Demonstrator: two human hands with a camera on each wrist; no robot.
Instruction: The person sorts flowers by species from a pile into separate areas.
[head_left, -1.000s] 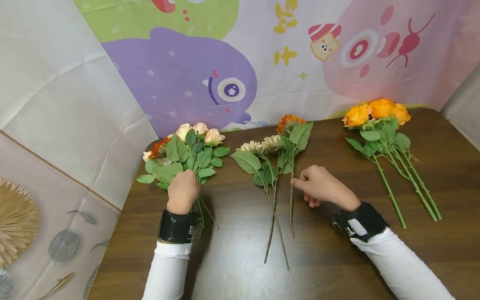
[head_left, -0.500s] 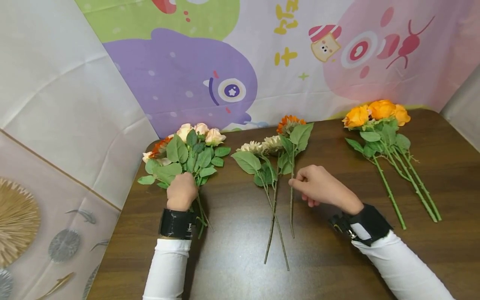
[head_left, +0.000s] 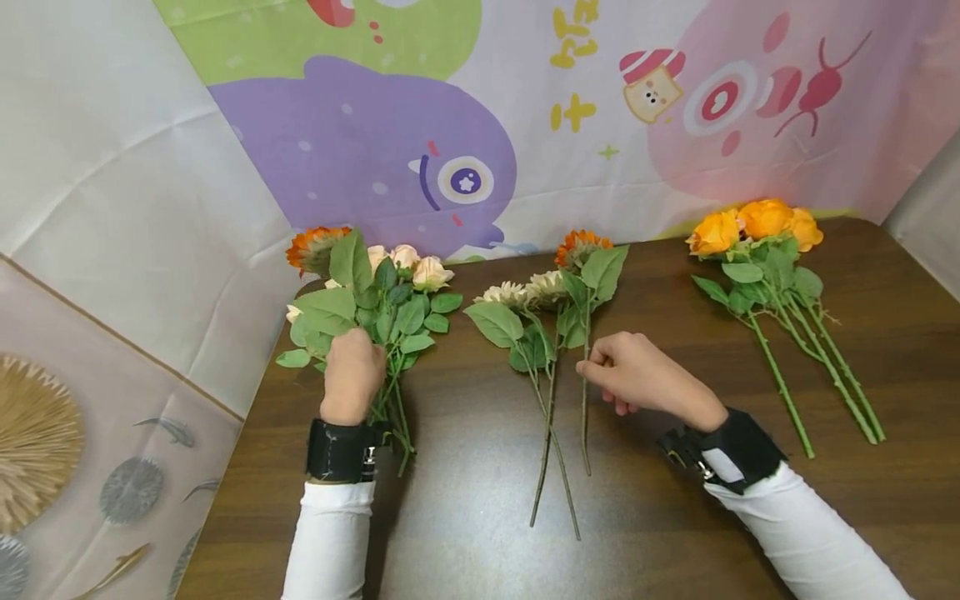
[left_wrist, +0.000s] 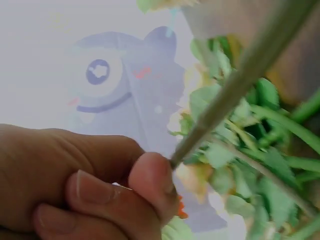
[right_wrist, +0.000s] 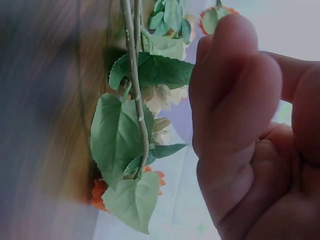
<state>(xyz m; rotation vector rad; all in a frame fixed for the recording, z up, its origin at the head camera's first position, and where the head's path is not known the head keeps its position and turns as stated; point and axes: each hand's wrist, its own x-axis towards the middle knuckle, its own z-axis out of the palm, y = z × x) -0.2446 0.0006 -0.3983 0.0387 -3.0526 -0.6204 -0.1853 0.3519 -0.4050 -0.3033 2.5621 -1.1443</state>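
Note:
In the head view my left hand [head_left: 351,373], at the left, pinches the stem of an orange sunflower [head_left: 318,250] raised over pale pink roses [head_left: 431,273]. The left wrist view shows this stem [left_wrist: 235,82] between thumb and fingers. My right hand [head_left: 647,377] hovers by the middle bunch, fingers loosely curled around nothing. Beside it lie a second orange sunflower [head_left: 581,247] and cream flowers [head_left: 504,295], their bare stems pointing toward me. In the right wrist view these stems [right_wrist: 134,85] run apart from the curled fingers [right_wrist: 235,90].
Orange roses [head_left: 765,218] with thorny green stems lie at the right on the brown wooden table [head_left: 465,500]. Behind the table's far edge hangs a cartoon-printed cloth [head_left: 360,158]. Pale fabric [head_left: 112,125] covers the left side.
My left hand has shifted slightly left, and the orange sunflower has risen from among the pink roses, now standing higher above them. The right hand has stayed almost still.

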